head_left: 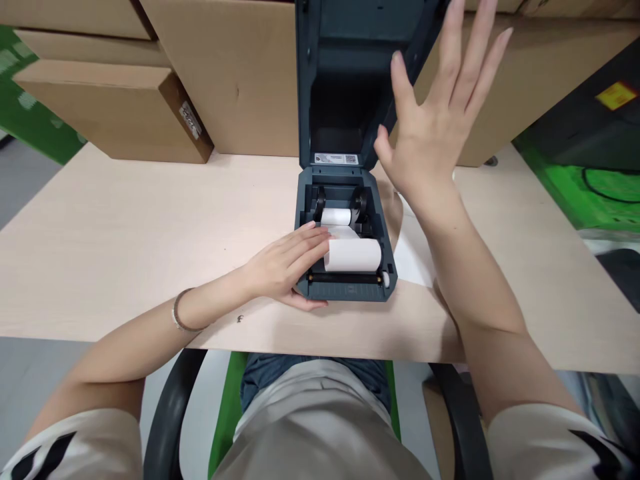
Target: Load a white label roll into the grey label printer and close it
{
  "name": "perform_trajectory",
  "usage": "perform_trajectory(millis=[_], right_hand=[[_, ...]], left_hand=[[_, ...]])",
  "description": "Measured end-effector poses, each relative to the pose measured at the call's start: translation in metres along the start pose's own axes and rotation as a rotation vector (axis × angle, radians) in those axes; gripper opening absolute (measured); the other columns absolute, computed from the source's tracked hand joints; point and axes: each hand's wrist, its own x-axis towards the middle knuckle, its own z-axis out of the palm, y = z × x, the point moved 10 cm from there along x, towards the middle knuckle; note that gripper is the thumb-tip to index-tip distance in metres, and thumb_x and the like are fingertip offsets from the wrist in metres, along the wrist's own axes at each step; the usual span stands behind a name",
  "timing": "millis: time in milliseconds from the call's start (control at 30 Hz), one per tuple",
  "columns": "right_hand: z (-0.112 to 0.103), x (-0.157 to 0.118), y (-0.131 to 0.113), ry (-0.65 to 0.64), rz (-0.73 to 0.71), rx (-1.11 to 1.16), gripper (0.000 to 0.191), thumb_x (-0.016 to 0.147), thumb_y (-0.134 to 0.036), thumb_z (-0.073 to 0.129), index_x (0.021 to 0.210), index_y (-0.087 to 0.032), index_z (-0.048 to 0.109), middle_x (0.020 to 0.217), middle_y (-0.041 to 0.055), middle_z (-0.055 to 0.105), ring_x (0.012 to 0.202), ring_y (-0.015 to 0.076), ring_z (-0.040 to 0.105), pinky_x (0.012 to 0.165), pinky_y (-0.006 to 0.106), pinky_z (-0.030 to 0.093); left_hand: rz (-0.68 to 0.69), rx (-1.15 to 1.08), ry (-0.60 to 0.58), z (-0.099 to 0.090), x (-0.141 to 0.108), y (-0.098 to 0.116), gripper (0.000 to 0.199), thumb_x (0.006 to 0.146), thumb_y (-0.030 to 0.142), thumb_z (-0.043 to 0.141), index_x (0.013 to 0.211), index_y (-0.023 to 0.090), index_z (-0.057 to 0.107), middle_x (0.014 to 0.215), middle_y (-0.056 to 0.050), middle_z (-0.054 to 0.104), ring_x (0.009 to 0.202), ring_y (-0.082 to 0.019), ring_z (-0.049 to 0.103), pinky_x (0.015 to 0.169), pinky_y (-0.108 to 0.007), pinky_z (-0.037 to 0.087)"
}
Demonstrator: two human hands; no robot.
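Note:
A dark blue-grey printer [350, 291] stands on the table with its lid [305, 87] raised. Inside lie a white paper roll [354, 255] near the front and a smaller white roll [336, 217] between two black holders. My left hand [287, 263] rests over the printer's left front side, fingers stretched out by the paper, thumb below at the front edge. Raised at the right of the lid, my right hand [435, 120] has its fingers spread and holds nothing; its thumb and index finger overlap the lid's right edge.
Cardboard boxes [235, 80] line the back of the table [125, 233]. A white sheet [413, 250] lies right of the printer, partly under my right forearm. Green containers stand at both sides, and a dark object lies at the far right.

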Motion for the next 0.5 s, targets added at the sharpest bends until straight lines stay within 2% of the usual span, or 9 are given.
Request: perform_trajectory(millis=[67,100,200,267,333,400,500], right_hand=[[-0.006,0.001,-0.006,0.063,0.023,-0.136,0.063,0.106,-0.041,0.030,0.164,-0.026,0.049,0.181,0.0023,0.027,0.171,0.0379,0.009,0.137,0.064,-0.006],[0.000,0.002,-0.014,0.033,-0.013,-0.159,0.059,0.106,-0.039,0.030,0.155,-0.026,0.060,0.174,0.0058,0.041,0.166,0.0380,0.026,0.138,0.063,0.003],[0.036,-0.003,-0.044,-0.197,-0.199,-0.124,0.051,0.104,-0.037,0.037,0.133,-0.021,0.076,0.136,0.0143,0.073,0.140,0.0392,0.057,0.138,0.063,0.017],[0.061,-0.013,-0.055,-0.332,-0.273,-0.143,0.043,0.101,-0.033,0.045,0.115,-0.017,0.082,0.109,0.0135,0.079,0.125,0.0371,0.066,0.137,0.063,0.020],[0.084,-0.024,-0.061,-0.461,-0.316,-0.149,0.036,0.098,-0.026,0.049,0.102,-0.018,0.083,0.094,0.0103,0.079,0.117,0.0334,0.070,0.138,0.062,0.019],[0.099,-0.032,-0.063,-0.553,-0.341,-0.123,0.035,0.097,-0.020,0.048,0.095,-0.019,0.083,0.089,0.0079,0.079,0.113,0.0301,0.073,0.139,0.062,0.015],[0.106,-0.034,-0.066,-0.573,-0.362,-0.116,0.036,0.098,-0.015,0.047,0.091,-0.018,0.082,0.090,0.0093,0.079,0.111,0.0295,0.074,0.139,0.064,0.010]], left_hand=[[0.017,0.007,-0.019,0.001,0.002,0.002,0.108,0.089,0.073,0.071,0.164,0.006,0.033,0.135,-0.028,0.071,0.132,-0.041,0.071,0.112,-0.065,0.060],[0.026,0.023,-0.030,0.001,0.003,0.003,0.106,0.089,0.074,0.071,0.162,0.005,0.035,0.133,-0.028,0.071,0.130,-0.040,0.071,0.111,-0.064,0.061],[0.060,0.108,-0.047,-0.001,0.007,0.007,0.094,0.092,0.076,0.064,0.155,0.010,0.044,0.126,-0.023,0.074,0.123,-0.038,0.075,0.106,-0.063,0.065],[0.076,0.149,-0.026,-0.004,0.009,0.008,0.088,0.093,0.078,0.060,0.149,0.012,0.049,0.122,-0.021,0.075,0.117,-0.037,0.076,0.100,-0.062,0.068],[0.077,0.163,-0.008,-0.005,0.008,0.007,0.087,0.092,0.080,0.060,0.147,0.014,0.050,0.120,-0.020,0.074,0.114,-0.036,0.076,0.097,-0.061,0.069],[0.065,0.162,0.006,-0.005,0.005,0.005,0.088,0.089,0.082,0.062,0.147,0.017,0.049,0.120,-0.018,0.073,0.113,-0.035,0.076,0.096,-0.061,0.068],[0.052,0.150,0.018,-0.003,0.002,0.003,0.093,0.085,0.085,0.065,0.148,0.019,0.048,0.121,-0.016,0.072,0.114,-0.035,0.073,0.099,-0.061,0.066]])
